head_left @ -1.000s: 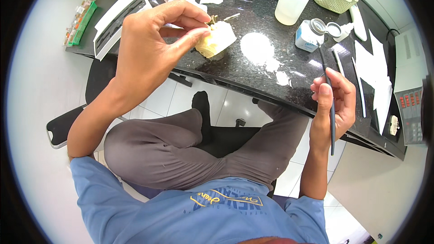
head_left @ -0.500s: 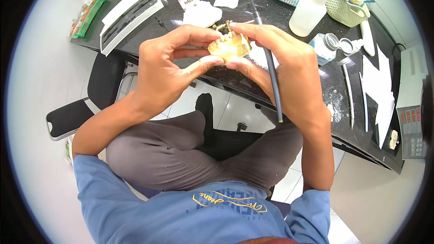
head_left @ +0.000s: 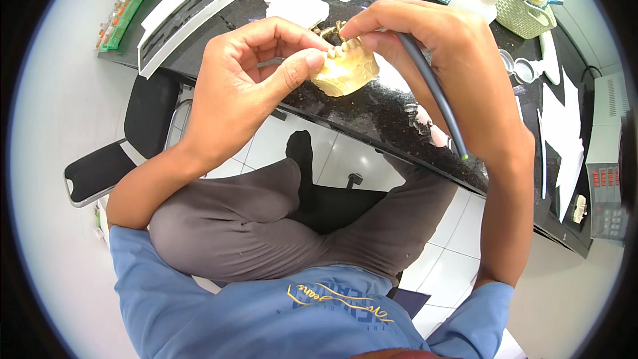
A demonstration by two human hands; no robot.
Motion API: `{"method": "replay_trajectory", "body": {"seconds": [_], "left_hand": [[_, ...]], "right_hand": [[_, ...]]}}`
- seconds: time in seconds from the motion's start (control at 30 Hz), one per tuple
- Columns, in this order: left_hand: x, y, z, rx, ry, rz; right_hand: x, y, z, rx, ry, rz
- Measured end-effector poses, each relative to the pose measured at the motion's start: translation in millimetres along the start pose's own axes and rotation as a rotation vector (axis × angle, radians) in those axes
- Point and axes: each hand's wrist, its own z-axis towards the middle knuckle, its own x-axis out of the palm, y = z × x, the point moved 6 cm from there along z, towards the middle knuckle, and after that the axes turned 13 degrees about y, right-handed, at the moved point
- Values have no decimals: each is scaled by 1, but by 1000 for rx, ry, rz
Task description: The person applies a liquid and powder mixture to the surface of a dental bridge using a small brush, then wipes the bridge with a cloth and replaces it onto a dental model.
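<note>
The left hand (head_left: 246, 83) pinches the left side of a yellowish dental cast (head_left: 347, 74) between thumb and fingers, over the dark speckled tabletop (head_left: 382, 110). The right hand (head_left: 462, 60) brings its thumb and index finger together at the cast's teeth, with a slim dark brush (head_left: 435, 90) (tip pointing away from the person) held slantwise through it. Beyond lies a white wad (head_left: 297, 10).

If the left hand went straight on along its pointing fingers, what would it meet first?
The pale-yellow, blocky, plaster-like dental model, which the left hand appears to touch at its fingertips. Beyond that, probably the right hand, though depth is hard to judge.
</note>
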Motion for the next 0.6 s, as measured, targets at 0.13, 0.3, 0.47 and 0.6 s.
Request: {"method": "replay_trajectory", "body": {"seconds": [0.13,0.3,0.47,0.6], "left_hand": [[0,-2,2,-29,8,-1],[0,-2,5,-7,-8,37],[0,7,3,-61,32,-73],[0,6,4,-25,25,-87]], "right_hand": [[-2,7,10,-19,133,-19],[-2,5,14,-29,189,-3],[-3,5,20,-6,264,2],[-3,5,21,-4,274,23]]}}
